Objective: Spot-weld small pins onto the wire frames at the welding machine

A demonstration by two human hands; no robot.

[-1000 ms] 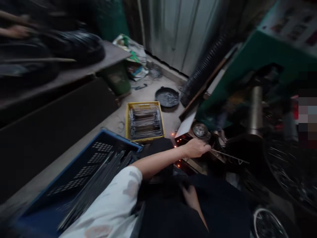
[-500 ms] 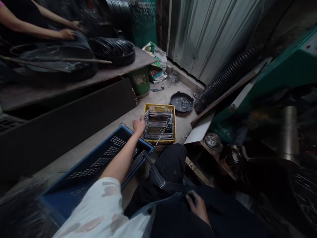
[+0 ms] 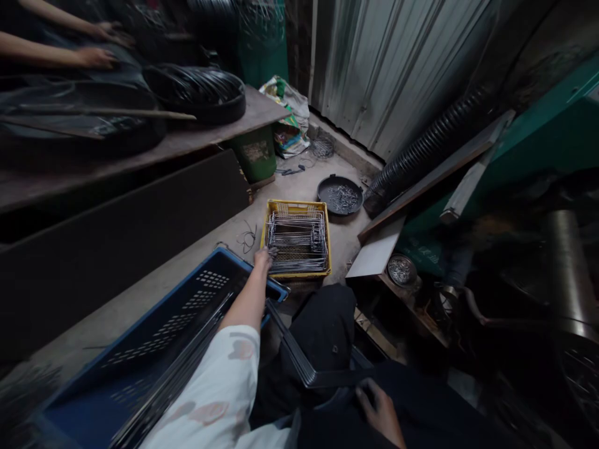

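Observation:
My left hand (image 3: 263, 259) reaches to the near left corner of a yellow plastic crate (image 3: 329, 255). Its fingers lie at the stacked wire frames (image 3: 292, 238) inside; they are small and blurred, so their grip is unclear. Down at my lap, my right hand (image 3: 381, 408) is closed at the end of a bundle of bent dark metal bars (image 3: 302, 362), which rests across my leg; part of the grip is hidden. Below my left arm stands a blue perforated crate (image 3: 154, 355) with long thin metal rods (image 3: 175, 368) in it.
A black pan (image 3: 340, 194) with small metal pieces sits beyond the yellow crate. At left, another person's hands (image 3: 96, 57) work over a bench (image 3: 262, 112) holding a tray of dark rings (image 3: 194, 87). A ribbed hose (image 3: 425, 146) and planks (image 3: 477, 174) lean at right.
My left hand has moved down along the yellow crate's left side to its near corner. The rod that slanted over the crate's near edge no longer shows. My right hand stays by the bars.

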